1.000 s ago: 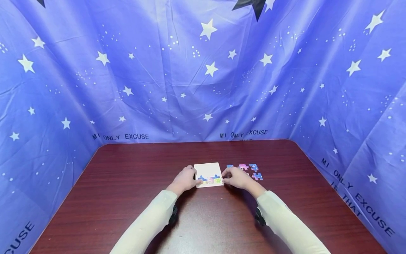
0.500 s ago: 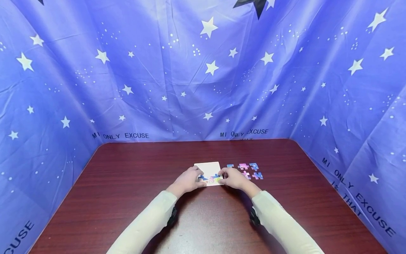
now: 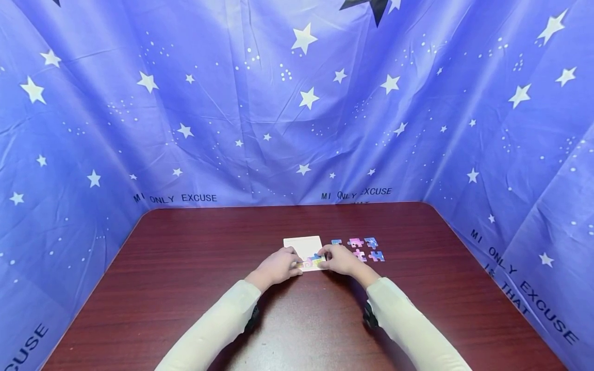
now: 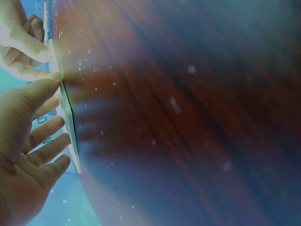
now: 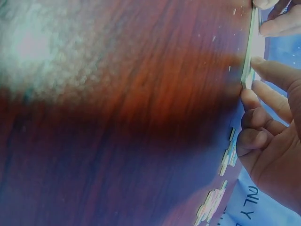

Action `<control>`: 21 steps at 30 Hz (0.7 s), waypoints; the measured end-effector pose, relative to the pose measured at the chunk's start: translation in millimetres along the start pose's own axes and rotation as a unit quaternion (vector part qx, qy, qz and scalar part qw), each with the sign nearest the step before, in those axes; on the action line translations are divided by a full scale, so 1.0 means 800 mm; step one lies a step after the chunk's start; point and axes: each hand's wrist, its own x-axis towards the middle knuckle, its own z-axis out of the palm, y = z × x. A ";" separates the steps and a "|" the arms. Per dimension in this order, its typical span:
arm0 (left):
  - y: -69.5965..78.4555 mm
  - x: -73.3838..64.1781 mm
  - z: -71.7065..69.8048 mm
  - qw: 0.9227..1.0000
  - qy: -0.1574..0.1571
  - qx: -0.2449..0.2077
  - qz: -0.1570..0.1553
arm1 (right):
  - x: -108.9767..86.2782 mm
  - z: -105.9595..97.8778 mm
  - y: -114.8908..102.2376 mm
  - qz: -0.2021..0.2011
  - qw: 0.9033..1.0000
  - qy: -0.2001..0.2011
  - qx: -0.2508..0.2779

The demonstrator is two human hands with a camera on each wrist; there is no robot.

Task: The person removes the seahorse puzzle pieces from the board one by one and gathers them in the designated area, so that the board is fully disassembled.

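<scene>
A white square puzzle tray (image 3: 301, 244) lies flat on the table in the head view. Colourful jigsaw pieces (image 3: 317, 262) fill part of its near row; the rest of its visible floor is bare white. My left hand (image 3: 277, 267) lies over the tray's near left corner, fingertips touching the pieces and tray; the left wrist view shows its fingers spread and fairly straight. With thumb and forefinger, my right hand (image 3: 344, 260) presses at the near right pieces and edge, while its other fingers bend beside the tray. Both hands cover parts of the near row.
Several loose jigsaw pieces (image 3: 356, 242) in pink and blue lie right of the tray, some partly behind the right hand. The dark red wooden table (image 3: 195, 247) is bordered by a blue star-printed curtain (image 3: 269, 103) at the back and sides.
My left hand has moved right from the tray's left edge over its near left pieces. The right hand has shifted slightly left onto the near right pieces. The loose pieces stay put.
</scene>
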 end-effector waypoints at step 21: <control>0.004 -0.001 -0.003 1.000 0.009 -0.010 -0.001 | 0.005 -0.001 -0.010 0.035 0.999 0.002 0.014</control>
